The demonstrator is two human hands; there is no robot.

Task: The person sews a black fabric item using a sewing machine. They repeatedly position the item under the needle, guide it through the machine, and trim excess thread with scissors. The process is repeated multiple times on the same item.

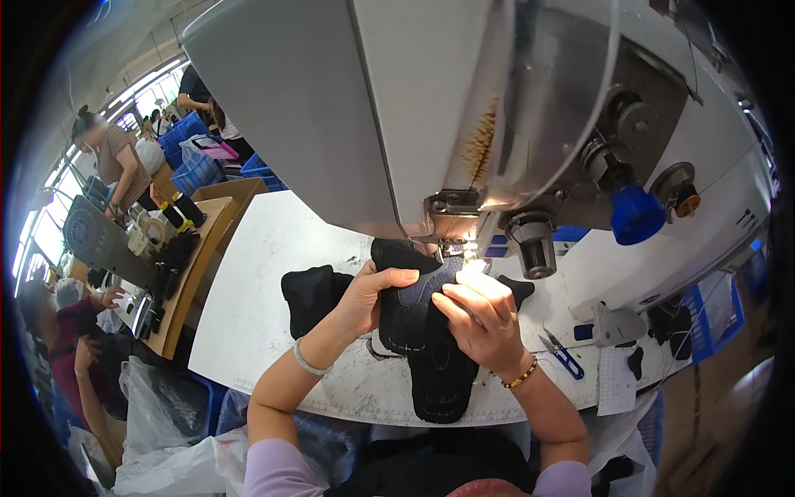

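Under the head of a large white sewing machine (389, 91) lies a black stitched fabric piece (404, 323) with a dark grey patch (426, 286) on it. My left hand (364, 300) grips its left edge, thumb on top of the patch and fingers partly hidden beneath. My right hand (484, 319) is closed with fingertips pinched on the fabric's right side, close beside the lit needle area (455, 248). A black lobe of fabric (443, 381) hangs toward the table's front edge, and another black piece (310, 298) lies left of my left hand.
Blue-handled thread snips (566, 358) lie on the white table (257, 282), right of my right hand. A bobbin winder (617, 325) and a paper slip (617, 381) are farther right. Plastic bags (178, 468) bunch below the table's left side. Other people sit and stand at the left.
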